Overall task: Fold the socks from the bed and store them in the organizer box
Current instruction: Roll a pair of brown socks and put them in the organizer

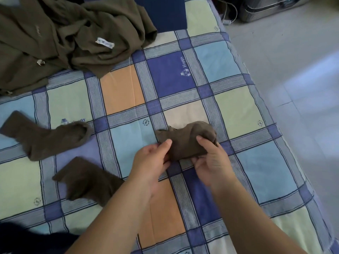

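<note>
A bunched brown sock bundle (185, 138) lies on the checked bedsheet (128, 88) near the middle. My left hand (152, 160) grips its left side with the thumb on top. My right hand (211, 158) grips its right side, thumb pressed into the fabric. Two more brown socks lie flat to the left: one sock (44, 136) further from me, another sock (88, 180) nearer, partly under my left forearm. A dark blue box (161, 13) stands at the far end of the bed.
A crumpled olive-brown garment (69, 37) with a white label covers the far left of the bed. The bed's right edge (286, 143) drops to a pale tiled floor. A grey bag (266, 8) sits on the floor at the top right.
</note>
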{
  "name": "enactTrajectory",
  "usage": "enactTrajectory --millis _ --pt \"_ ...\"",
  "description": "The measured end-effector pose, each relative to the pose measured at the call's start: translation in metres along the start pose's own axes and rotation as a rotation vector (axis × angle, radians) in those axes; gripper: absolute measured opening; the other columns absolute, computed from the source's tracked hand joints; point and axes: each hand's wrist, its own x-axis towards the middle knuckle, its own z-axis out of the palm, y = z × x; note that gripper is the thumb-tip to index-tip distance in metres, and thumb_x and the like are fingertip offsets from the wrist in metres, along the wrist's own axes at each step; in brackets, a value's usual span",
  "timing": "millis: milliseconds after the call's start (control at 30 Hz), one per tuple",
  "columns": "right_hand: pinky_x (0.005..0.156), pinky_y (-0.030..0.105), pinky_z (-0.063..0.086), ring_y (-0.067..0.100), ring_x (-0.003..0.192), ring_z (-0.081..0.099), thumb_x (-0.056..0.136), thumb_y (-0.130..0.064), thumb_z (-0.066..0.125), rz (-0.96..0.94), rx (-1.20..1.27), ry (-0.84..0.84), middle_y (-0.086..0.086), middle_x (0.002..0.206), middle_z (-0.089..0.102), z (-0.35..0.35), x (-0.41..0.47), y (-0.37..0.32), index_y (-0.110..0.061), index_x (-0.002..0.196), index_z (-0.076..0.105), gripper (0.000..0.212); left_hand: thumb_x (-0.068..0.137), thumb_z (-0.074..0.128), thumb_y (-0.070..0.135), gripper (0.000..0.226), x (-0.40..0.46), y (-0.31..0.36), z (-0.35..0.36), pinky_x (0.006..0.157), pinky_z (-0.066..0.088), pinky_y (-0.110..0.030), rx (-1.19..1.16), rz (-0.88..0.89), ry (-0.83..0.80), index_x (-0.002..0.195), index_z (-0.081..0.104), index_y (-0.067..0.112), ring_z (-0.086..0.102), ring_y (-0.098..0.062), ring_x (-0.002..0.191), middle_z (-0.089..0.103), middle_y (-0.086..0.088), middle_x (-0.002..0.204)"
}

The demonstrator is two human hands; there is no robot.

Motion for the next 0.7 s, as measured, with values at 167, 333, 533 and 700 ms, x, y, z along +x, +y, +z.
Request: enactTrajectory --millis 167,333,533,700 --pt "0.093 0.051 0.054 0.036 0.109 0.068 0.088 0.004 0.061 -0.021 -0.057 -0.014 0.023 0.114 0.071 -0.002 0.000 0.000 -0.001 0.118 0.064 0.030 0.082 0.075 0.024 0.012 0.005 -0.002 0.018 0.068 0.060 -0.030 0.054 0.006 0.100 0.088 0.070 0.015 0.073 -0.016 0.083 0.077 -0.003 0.090" --pt "0.090 0.046 0.057 0.033 0.101 0.071 0.087 0.002 0.065 -0.160 -0.192 0.108 0.018 0.104 0.075 0.009 -0.004 0.010 -0.006 0.106 0.070 0.022 0.079 0.072 0.034 0.020 -0.007 0.002 0.026 0.075 0.060 -0.045 0.294 0.181 0.293 0.086 0.061 0.018 0.068 -0.021 0.080 0.069 -0.002 0.085" --pt "0.068 0.038 0.059 0.029 0.076 0.071 0.080 0.006 0.065 -0.266 -0.408 0.152 0.020 0.085 0.075 0.019 -0.011 0.015 -0.011 0.090 0.070 0.020 0.078 0.072 0.034 0.023 -0.027 0.014 0.054 0.059 0.042 -0.016 0.560 0.454 0.344 0.085 0.050 0.028 0.059 -0.003 0.073 0.061 0.011 0.080" --pt "0.062 0.030 0.057 0.027 0.073 0.072 0.086 0.006 0.061 -0.168 -0.350 0.080 0.019 0.083 0.073 0.017 -0.020 0.003 0.000 0.105 0.067 0.021 0.084 0.065 0.031 0.019 -0.036 0.008 0.068 0.075 0.050 -0.016 0.612 0.568 0.222 0.101 0.059 0.029 0.062 -0.003 0.088 0.062 0.014 0.098"
